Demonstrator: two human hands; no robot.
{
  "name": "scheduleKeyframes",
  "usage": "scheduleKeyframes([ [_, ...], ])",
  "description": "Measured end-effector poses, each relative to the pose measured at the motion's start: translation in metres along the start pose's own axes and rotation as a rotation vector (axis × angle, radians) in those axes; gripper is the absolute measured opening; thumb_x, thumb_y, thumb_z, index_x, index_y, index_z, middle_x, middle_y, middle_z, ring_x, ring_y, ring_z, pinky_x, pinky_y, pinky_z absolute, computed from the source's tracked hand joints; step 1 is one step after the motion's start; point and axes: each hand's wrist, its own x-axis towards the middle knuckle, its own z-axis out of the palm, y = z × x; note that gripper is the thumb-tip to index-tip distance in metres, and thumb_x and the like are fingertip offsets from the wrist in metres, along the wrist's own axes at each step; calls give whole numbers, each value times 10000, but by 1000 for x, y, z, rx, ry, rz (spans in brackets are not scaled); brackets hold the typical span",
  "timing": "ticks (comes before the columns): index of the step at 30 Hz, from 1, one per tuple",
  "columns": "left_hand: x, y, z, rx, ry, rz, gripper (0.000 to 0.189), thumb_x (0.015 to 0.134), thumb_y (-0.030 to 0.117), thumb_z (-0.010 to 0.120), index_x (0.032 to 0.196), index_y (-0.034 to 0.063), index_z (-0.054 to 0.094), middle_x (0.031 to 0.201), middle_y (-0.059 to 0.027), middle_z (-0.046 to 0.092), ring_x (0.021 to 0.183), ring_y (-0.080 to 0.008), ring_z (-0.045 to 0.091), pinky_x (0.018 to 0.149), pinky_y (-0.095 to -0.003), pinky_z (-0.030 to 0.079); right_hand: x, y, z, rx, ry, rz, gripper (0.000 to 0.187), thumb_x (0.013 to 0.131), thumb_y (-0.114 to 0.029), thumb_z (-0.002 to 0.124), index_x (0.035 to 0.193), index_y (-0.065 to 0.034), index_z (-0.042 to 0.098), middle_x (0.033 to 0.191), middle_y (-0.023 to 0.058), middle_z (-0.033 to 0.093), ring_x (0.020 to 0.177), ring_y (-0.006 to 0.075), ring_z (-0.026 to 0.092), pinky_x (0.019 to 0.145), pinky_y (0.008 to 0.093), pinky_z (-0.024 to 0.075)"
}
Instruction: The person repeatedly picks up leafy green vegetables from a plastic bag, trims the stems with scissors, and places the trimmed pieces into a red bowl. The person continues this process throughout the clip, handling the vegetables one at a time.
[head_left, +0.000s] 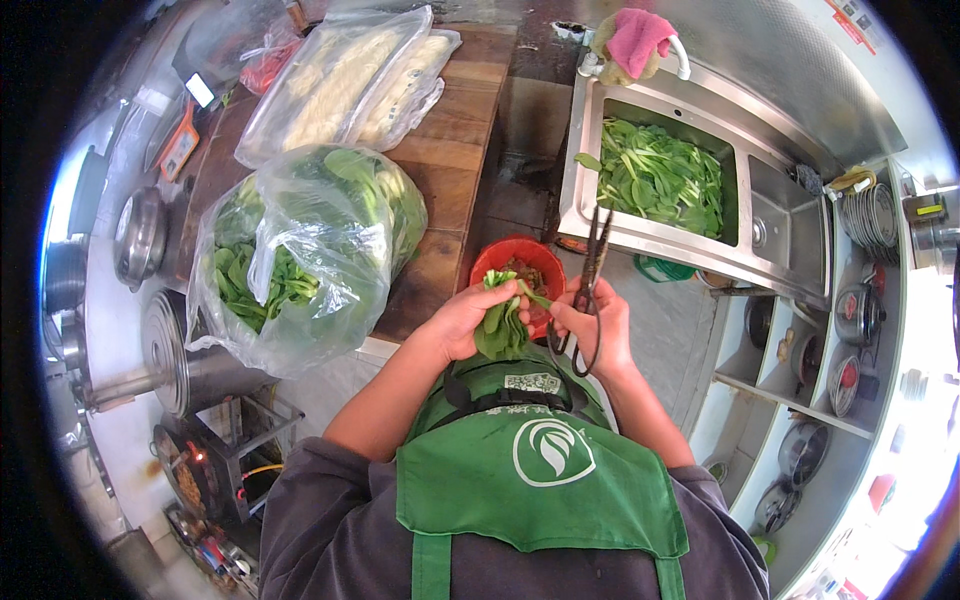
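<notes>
My left hand (469, 315) grips a small bunch of leafy greens (501, 330), its pale stem end up and its leaves hanging down. In my right hand (600, 326) is a pair of dark metal scissors (592, 259), blades pointing away from me. The right thumb and fingertips also touch a green leaf or stalk (536, 298) beside the bunch. Just beyond both hands, and partly hidden by them, stands a red plastic bucket (517, 246) with scraps inside. Loose greens (660, 176) fill the larger basin of the steel sink (581, 187) at the right.
A clear plastic bag of greens (330, 217) rests on the wooden table (457, 112) at the left, near bags of pale noodles or dough (345, 82). A pink cloth (639, 41) hangs over the faucet. Shelves of pots (795, 375) line the right; a large lidded pot (169, 352) stands left.
</notes>
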Motion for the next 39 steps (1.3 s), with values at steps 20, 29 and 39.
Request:
scheduleKeyframes([
  [20,2,16,42,182,124,139,231,1037,222,587,1185,51,629,1126,-110,709,1027,-242,704,907,-403,578,16,11,4,-150,-12,-218,322,851,33,743,1148,51,620,1029,116,753,872,134,702,754,281,575],
  [29,3,3,47,-133,51,276,238,1026,260,604,1190,89,621,1157,-95,707,1127,-287,664,997,-494,522,7,-7,2,113,79,-105,291,851,56,719,1104,11,584,887,78,715,713,101,638,616,237,506],
  [39,-13,1,60,1023,75,726,177,938,63,715,1056,37,586,1111,-67,714,995,-96,647,897,-310,525,-3,-22,-2,-21,-13,-139,277,851,43,736,1093,28,602,824,66,706,674,108,658,601,238,520],
])
